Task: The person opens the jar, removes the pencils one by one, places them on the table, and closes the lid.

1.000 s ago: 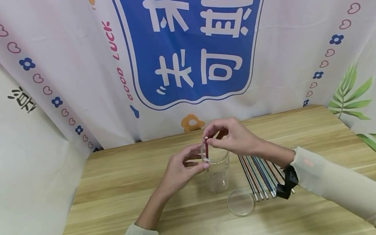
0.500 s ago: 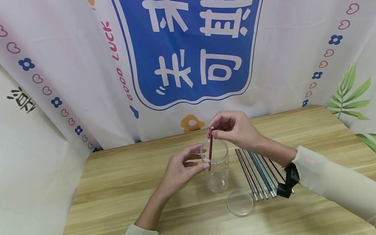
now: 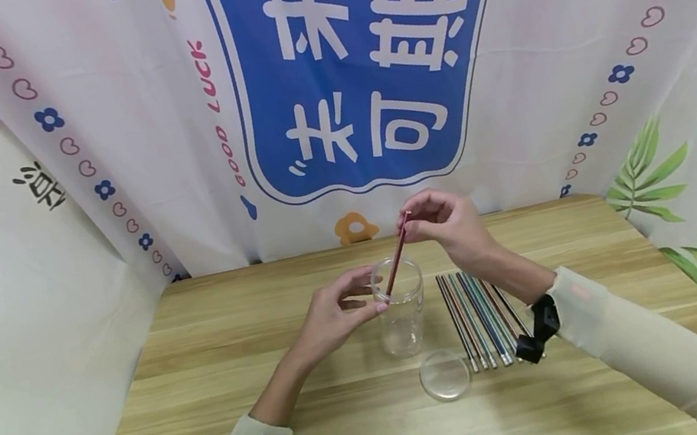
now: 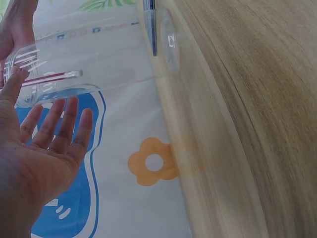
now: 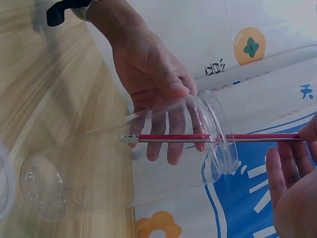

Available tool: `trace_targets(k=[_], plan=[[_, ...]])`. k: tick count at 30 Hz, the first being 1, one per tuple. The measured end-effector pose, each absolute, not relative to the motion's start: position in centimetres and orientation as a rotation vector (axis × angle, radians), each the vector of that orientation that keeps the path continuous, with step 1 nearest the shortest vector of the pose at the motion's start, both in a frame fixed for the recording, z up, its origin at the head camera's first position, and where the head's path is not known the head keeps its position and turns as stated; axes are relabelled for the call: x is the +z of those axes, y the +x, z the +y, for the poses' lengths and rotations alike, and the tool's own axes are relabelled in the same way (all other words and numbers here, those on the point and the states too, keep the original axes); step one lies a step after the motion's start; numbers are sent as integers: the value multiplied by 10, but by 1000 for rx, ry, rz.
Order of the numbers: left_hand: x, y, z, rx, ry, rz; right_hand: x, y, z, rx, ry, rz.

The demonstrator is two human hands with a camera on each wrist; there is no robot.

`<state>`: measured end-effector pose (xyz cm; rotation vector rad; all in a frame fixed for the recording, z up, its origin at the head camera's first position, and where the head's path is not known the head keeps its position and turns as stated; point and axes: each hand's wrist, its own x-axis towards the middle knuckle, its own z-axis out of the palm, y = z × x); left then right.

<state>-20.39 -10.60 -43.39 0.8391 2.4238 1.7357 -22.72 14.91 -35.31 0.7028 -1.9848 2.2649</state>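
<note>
A clear plastic jar (image 3: 404, 336) stands upright on the wooden table, its mouth uncovered. My left hand (image 3: 331, 318) holds it near the rim, thumb on the near side and fingers spread along the far side. Above the mouth, my right hand (image 3: 451, 226) pinches the upper end of a red pencil (image 3: 398, 259) between thumb and fingers. The pencil leans to the right, and its lower part with the eraser end sits inside the jar, as the right wrist view shows (image 5: 173, 138). No other pencil shows in the jar.
Several pencils (image 3: 483, 318) lie side by side right of the jar, eraser ends toward me. A round clear lid (image 3: 445, 375) lies flat in front of the jar. Printed cloth (image 3: 191, 198) hangs behind the table (image 3: 212, 397).
My right hand has moved up and to the right, drawing the red pencil partly out of the jar and tilting it rightward. My left hand and the jar have stayed in place.
</note>
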Motion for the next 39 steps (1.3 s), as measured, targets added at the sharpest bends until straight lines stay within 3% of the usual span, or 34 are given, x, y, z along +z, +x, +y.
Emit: trace_targets(k=[15,39], plan=[[-435,-203,-107,1751,854,2418,-340,-230,155,2451,651,-1647],[-438,-203,-107,1739,841,2436,-331,-241,177,2510,343,-1376]])
